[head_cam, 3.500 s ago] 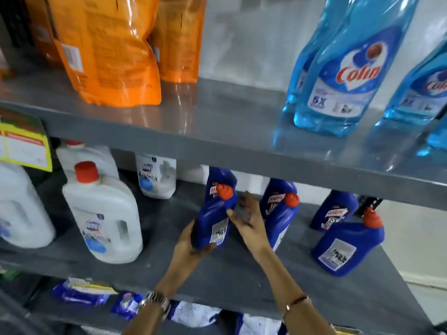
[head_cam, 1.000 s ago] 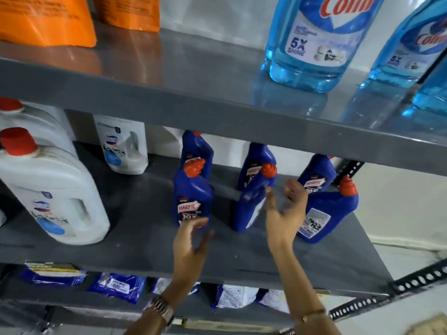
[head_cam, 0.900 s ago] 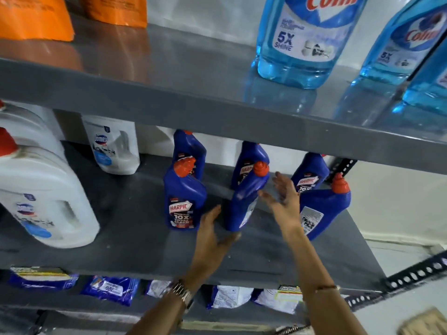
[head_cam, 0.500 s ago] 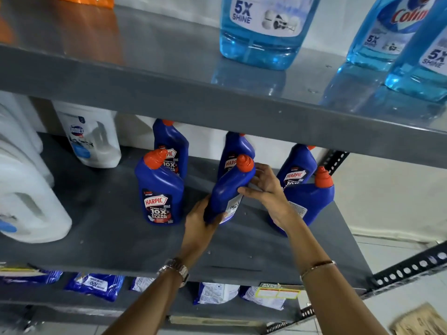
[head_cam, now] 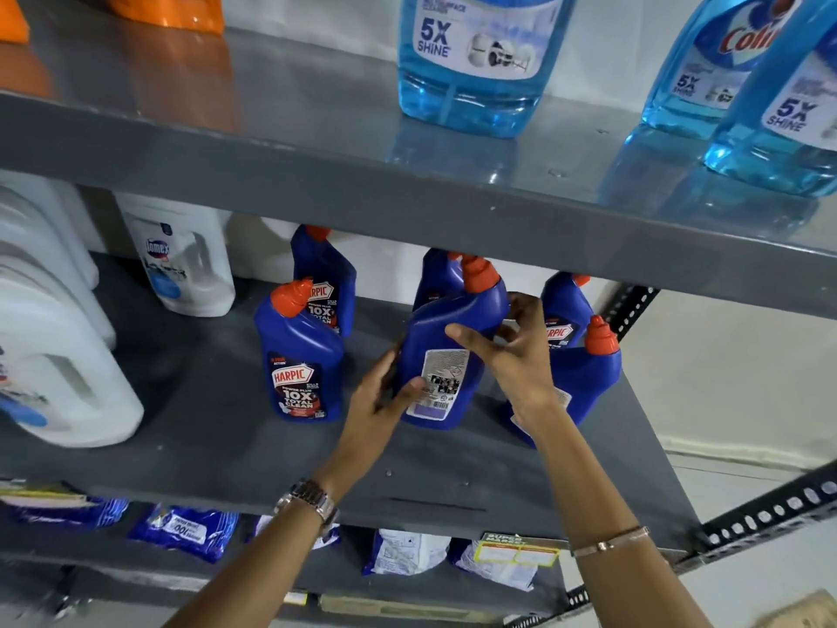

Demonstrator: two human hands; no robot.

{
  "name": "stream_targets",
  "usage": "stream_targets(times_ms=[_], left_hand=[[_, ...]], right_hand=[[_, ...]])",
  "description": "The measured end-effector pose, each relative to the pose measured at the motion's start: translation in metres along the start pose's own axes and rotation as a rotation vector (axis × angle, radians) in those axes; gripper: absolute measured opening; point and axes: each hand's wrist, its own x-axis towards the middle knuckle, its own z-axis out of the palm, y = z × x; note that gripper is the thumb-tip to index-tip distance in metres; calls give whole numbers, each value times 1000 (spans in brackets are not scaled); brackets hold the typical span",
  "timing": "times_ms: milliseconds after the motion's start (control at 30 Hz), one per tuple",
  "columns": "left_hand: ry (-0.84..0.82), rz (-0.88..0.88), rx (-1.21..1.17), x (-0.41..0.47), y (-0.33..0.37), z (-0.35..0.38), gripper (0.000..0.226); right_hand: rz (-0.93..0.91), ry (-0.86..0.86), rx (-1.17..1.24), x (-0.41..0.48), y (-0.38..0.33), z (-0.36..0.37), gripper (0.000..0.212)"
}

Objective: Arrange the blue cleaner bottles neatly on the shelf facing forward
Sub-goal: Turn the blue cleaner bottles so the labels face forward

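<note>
Several dark blue cleaner bottles with orange caps stand on the grey middle shelf. I hold the middle front bottle with both hands, its white back label turned toward me. My left hand grips its lower left side and my right hand wraps its upper right side. The front left bottle stands upright with its Harpic label facing forward. The front right bottle stands half hidden behind my right wrist. Behind them stand a left rear bottle, a middle rear bottle and a right rear bottle.
Large white jugs and a white Domex jug fill the shelf's left part. The upper shelf hangs low over the bottles and carries light blue Colin bottles and orange pouches. Blue and white packets lie on the shelf below.
Both hands left the front left bottle, now facing forward, and closed on the middle front bottle. That bottle has turned so its back label shows to me.
</note>
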Motion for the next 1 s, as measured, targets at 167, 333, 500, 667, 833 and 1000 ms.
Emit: stream_targets(times_ms=[167, 333, 500, 667, 833, 1000], left_hand=[[205, 173, 264, -9, -3, 40, 96], [190, 168, 327, -8, -2, 45, 102], [72, 160, 240, -6, 0, 28, 72], [-50, 91, 122, -4, 4, 19, 51], [-96, 21, 273, 15, 2, 9, 49], [-126, -100, 302, 22, -12, 0, 54]], right_hand=[[-55, 152, -351, -11, -8, 11, 55], [-32, -222, -263, -13, -22, -7, 50], [25, -544, -230, 1, -25, -29, 51], [-86, -406, -191, 7, -16, -24, 43], [-206, -141, -416, 7, -6, -5, 49], [-140, -43, -580, 4, 19, 6, 57]])
